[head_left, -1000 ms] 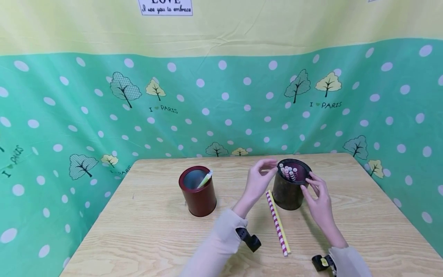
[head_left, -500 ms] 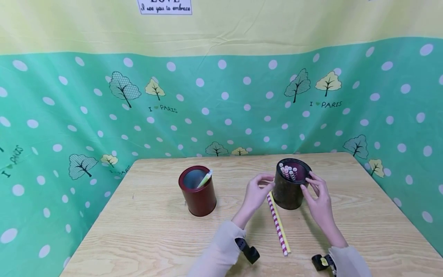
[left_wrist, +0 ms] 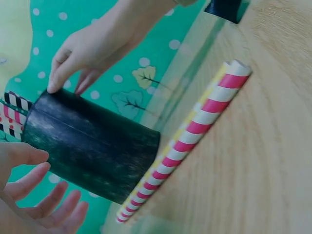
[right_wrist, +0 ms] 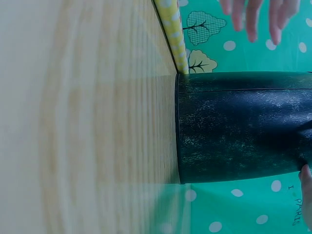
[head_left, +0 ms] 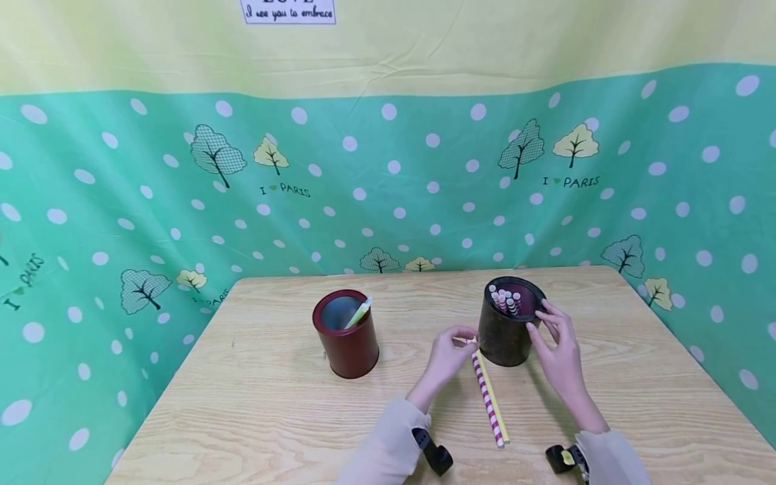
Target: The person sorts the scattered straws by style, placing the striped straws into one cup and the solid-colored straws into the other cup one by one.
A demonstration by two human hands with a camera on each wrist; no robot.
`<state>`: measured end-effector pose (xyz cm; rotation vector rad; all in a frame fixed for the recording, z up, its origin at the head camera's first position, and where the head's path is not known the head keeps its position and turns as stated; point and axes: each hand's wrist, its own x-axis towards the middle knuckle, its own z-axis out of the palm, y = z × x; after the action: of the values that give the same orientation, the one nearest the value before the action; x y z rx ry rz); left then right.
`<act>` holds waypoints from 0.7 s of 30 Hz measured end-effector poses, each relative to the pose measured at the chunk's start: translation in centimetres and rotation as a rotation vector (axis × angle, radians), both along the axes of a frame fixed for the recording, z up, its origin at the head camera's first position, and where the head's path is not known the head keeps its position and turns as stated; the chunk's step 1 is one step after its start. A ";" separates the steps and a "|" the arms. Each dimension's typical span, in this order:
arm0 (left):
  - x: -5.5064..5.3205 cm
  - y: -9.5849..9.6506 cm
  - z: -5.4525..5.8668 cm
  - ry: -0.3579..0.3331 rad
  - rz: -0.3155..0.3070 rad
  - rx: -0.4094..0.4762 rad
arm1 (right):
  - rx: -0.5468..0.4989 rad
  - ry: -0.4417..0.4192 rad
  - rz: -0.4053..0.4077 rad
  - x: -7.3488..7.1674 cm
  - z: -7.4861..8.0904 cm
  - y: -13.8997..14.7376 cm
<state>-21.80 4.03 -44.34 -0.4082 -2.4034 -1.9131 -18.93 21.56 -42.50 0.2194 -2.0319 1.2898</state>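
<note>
A dark cylindrical cup [head_left: 506, 340] stands upright with several striped paper straws [head_left: 502, 299] inside, leaning to the left. My right hand [head_left: 560, 353] holds its rim at the right, fingers over the edge and thumb against the outer wall. In front of the cup, a red-and-white striped paper straw [head_left: 488, 404] and a yellow paper straw [head_left: 496, 407] lie side by side on the table. My left hand [head_left: 445, 360] is beside their far ends, its fingers loosely bent; the left wrist view shows spread fingers [left_wrist: 53, 209] holding nothing.
To the left, a dark red cup [head_left: 351, 347] holds a light green item [head_left: 359, 315] leaning on its rim. Behind the wooden table [head_left: 254, 377] hangs a green dotted cloth [head_left: 339, 202].
My left hand has come down from the dark cup's rim toward the far ends of the lying straws. My right hand has stayed on the rim.
</note>
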 end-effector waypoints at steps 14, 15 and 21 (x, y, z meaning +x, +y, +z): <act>0.4 -0.1 -2.2 -0.069 -0.036 -0.107 | 0.000 -0.004 -0.010 0.1 0.2 -0.1; 0.4 -0.1 -2.2 -0.068 -0.040 -0.120 | -0.001 -0.007 -0.011 0.1 0.2 -0.1; 0.4 -0.1 -2.6 -0.063 -0.072 -0.222 | 0.003 -0.021 -0.015 0.1 0.2 -0.1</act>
<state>-21.44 3.91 -46.97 -0.4564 -2.6890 -1.7145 -18.80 21.42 -42.28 0.1919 -2.0492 1.2852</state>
